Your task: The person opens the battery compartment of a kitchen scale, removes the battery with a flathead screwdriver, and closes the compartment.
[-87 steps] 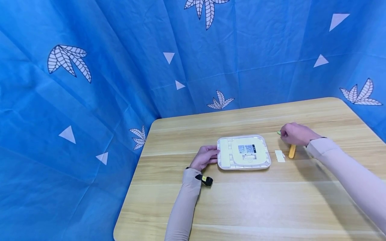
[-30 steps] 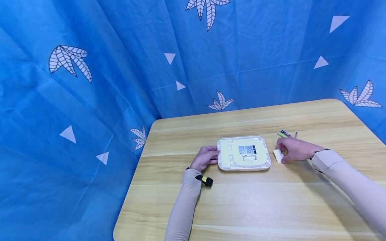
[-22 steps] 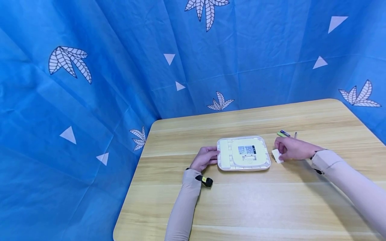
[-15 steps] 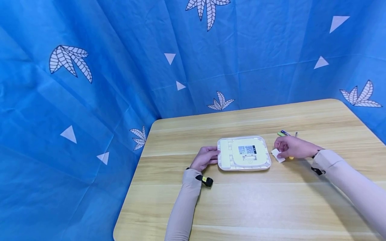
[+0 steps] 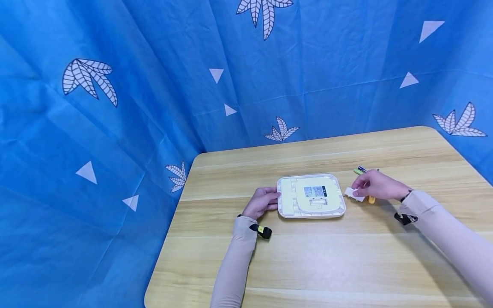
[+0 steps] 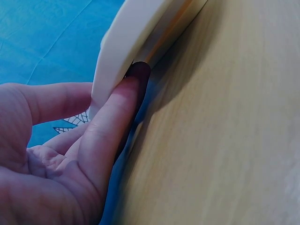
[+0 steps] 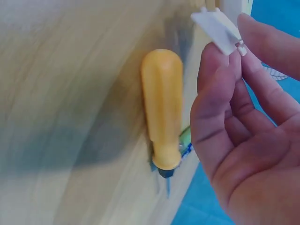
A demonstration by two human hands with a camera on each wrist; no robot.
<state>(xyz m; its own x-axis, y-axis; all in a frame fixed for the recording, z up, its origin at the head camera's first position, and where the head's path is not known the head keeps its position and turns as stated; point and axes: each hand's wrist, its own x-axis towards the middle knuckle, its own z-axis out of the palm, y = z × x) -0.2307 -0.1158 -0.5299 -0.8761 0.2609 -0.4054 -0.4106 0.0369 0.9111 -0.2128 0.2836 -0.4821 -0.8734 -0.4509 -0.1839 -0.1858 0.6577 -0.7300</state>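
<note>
A white square device [image 5: 311, 195] lies back side up on the wooden table [image 5: 308, 265]. My left hand [image 5: 272, 198] grips its left edge; in the left wrist view the rim [image 6: 136, 37] sits between the thumb [image 6: 117, 117] and the fingers behind it. My right hand [image 5: 358, 188] hovers just right of the device and pinches a small white plastic cover [image 5: 352, 193]. In the right wrist view that cover [image 7: 218, 26] is held at the fingertips of the right hand [image 7: 233, 41], off the table.
A yellow-handled screwdriver [image 7: 162, 108] lies on the table under my right hand [image 5: 371, 199]. Green and blue batteries [image 5: 361, 170] lie just behind it. Blue patterned cloth [image 5: 154, 85] walls the table at the back and sides.
My right hand came from the batteries to the white cover beside the device, pinched it and lifted it off the table. The left hand and the device have stayed put.
</note>
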